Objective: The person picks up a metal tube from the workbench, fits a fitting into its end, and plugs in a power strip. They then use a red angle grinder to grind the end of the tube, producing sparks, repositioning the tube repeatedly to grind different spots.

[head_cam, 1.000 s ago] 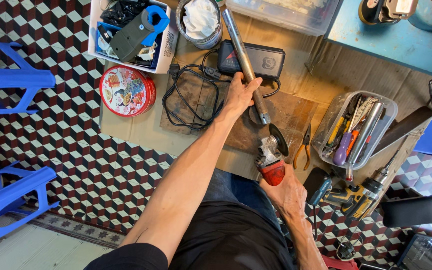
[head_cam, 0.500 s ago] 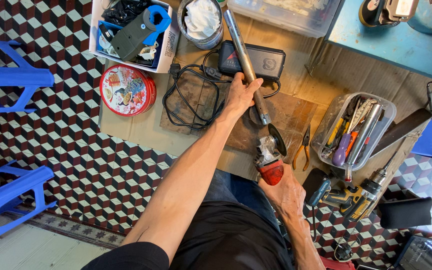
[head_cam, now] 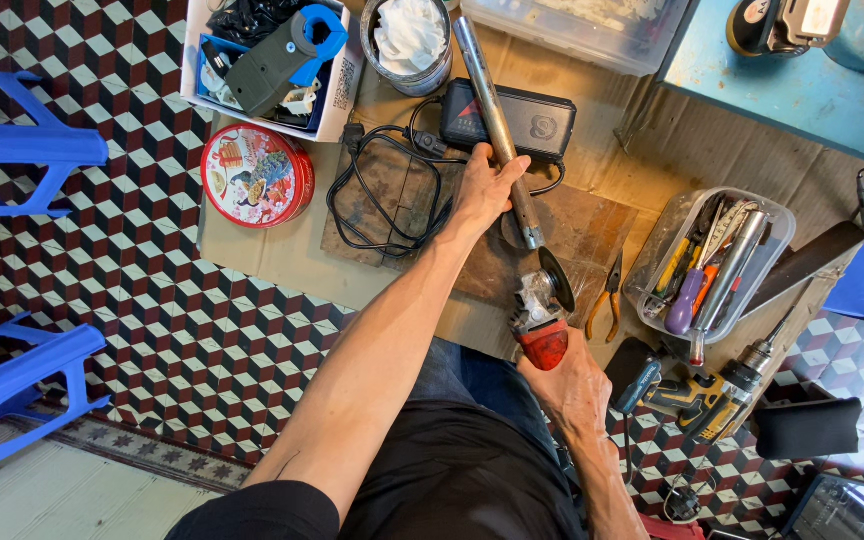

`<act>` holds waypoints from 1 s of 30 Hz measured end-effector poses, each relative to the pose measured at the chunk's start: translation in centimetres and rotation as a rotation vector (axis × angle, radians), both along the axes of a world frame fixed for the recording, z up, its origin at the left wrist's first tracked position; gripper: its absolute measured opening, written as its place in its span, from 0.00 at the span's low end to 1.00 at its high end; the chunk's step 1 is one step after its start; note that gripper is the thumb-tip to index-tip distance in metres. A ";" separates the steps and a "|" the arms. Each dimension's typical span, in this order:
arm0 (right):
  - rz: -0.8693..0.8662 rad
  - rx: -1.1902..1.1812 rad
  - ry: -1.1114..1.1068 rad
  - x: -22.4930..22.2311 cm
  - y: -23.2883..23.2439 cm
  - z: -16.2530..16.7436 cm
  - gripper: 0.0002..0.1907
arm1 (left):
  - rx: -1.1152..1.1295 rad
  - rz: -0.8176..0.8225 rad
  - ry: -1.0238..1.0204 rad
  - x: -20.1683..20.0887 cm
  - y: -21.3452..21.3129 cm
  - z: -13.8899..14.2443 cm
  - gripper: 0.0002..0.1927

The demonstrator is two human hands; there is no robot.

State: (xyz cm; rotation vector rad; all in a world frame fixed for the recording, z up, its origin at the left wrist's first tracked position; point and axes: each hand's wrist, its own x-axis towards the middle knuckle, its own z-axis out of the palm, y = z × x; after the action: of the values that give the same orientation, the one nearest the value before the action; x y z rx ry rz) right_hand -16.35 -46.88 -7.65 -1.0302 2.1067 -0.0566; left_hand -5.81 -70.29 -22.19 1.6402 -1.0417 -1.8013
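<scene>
Metal pipe (head_cam: 497,130) lies angled over the cardboard-covered bench, the left hand (head_cam: 482,190) clamped around it. Right hand (head_cam: 572,385) grips the red angle grinder (head_cam: 542,310), disc just beside the pipe's lower end. Grinding that end looks like the step in hand; it calls for a steady pipe.

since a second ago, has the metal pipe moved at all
No. The metal pipe crosses the black box at the same spot as before, with the left hand gripping it and its lower end just above the angle grinder.

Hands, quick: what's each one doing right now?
Left hand: closed around the metal pipe.
Right hand: closed on the red angle grinder.
</scene>
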 end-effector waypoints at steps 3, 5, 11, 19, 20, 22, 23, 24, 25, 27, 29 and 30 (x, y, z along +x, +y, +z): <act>-0.003 -0.008 0.005 0.0 0.0 0.0 0.34 | -0.005 0.004 -0.008 0.0 0.1 0.0 0.24; -0.006 0.006 0.005 0.0 0.0 0.0 0.34 | -0.015 0.002 -0.003 0.0 0.1 0.0 0.24; 0.008 -0.034 0.003 0.1 0.0 0.0 0.33 | -0.013 0.006 0.015 0.0 0.1 0.1 0.23; 0.001 -0.003 -0.001 0.0 0.0 0.0 0.33 | -0.010 0.020 0.034 -0.1 0.1 0.4 0.23; 0.000 -0.012 0.001 0.0 0.0 0.0 0.33 | -0.017 0.019 0.040 -0.1 0.2 0.4 0.23; 0.000 -0.010 0.005 0.0 0.1 -0.1 0.33 | -0.023 0.019 0.040 -0.1 0.2 0.3 0.23; 0.000 -0.010 0.007 0.0 0.1 -0.1 0.33 | -0.022 0.021 0.033 -0.1 0.2 0.2 0.23; 0.004 -0.010 0.010 0.0 0.1 -0.1 0.34 | -0.021 0.022 0.027 -0.2 0.2 0.2 0.23; 0.008 -0.011 0.013 0.0 0.1 -0.2 0.34 | -0.022 0.027 0.030 -0.2 0.3 0.1 0.23; 0.011 -0.007 0.015 0.0 0.2 -0.2 0.34 | -0.022 0.038 0.035 -0.3 0.3 0.0 0.23; 0.009 0.002 0.013 0.1 0.2 -0.1 0.33 | -0.018 0.031 0.030 -0.2 0.3 -0.2 0.23; 0.008 0.011 0.011 0.0 0.2 -0.1 0.33 | -0.015 0.027 0.027 -0.2 0.4 -0.2 0.23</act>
State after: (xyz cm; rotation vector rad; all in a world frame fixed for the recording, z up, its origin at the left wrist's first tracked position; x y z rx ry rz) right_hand -16.32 -46.68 -7.77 -1.0339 2.1103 -0.0354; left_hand -6.04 -69.92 -22.44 1.6086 -1.0138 -1.7887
